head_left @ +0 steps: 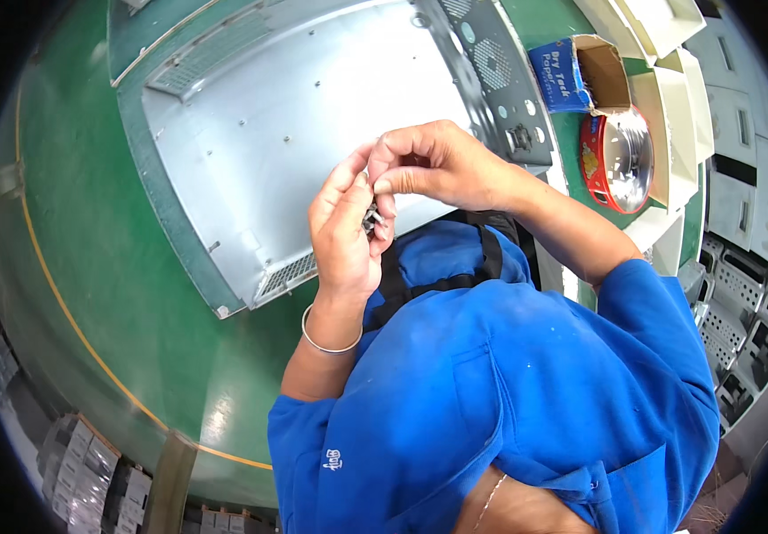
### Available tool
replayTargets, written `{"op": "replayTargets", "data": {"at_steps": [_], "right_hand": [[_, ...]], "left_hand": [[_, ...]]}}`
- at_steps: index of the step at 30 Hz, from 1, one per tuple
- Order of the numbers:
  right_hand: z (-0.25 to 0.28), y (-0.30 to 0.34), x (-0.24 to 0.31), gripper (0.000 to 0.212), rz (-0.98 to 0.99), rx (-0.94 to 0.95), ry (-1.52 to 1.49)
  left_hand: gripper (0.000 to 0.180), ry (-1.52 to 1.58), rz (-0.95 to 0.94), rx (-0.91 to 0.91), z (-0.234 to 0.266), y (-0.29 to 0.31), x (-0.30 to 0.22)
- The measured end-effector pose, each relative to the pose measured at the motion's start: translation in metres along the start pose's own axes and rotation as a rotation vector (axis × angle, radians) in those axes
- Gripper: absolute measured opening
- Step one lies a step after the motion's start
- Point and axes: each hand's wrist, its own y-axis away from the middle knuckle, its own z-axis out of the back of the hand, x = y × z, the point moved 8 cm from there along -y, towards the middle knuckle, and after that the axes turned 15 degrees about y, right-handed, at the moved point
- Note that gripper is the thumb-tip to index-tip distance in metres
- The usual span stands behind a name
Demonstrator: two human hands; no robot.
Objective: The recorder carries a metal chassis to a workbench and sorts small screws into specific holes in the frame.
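- Metal small parts [371, 219] lie in the cupped left hand [345, 233], fingers narrow around them.
- The right hand [437, 165] pinches above them; their long axis I cannot tell.

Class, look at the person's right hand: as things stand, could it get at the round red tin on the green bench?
Probably yes. The right hand is pinching at small metal parts held in the left hand, but the round red tin sits open-topped just beyond it with nothing between them. It would have to leave the parts first.
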Motion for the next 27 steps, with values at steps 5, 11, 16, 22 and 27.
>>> {"op": "replayTargets", "data": {"at_steps": [5, 11, 16, 22, 27], "right_hand": [[0.029, 0.019, 0.007, 0.013, -0.099, -0.081, 0.174], [0.058, 0.039, -0.019, 0.010, -0.294, -0.114, 0.177], [0.082, 0.062, -0.041, 0.006, -0.267, 0.066, 0.578], [0.074, 0.069, -0.050, 0.006, -0.330, 0.277, 0.657], [0.071, 0.065, -0.054, 0.007, -0.263, 0.282, 0.707]], "left_hand": [[0.036, -0.055, 0.090, 0.096, -0.018, -0.013, 0.014], [0.038, -0.119, 0.200, 0.101, -0.033, -0.020, 0.038], [0.014, -0.056, 0.221, 0.033, -0.018, -0.028, 0.035], [0.017, -0.051, 0.228, 0.028, -0.015, -0.032, 0.031], [0.016, -0.046, 0.228, 0.011, -0.011, -0.036, 0.029]]}}
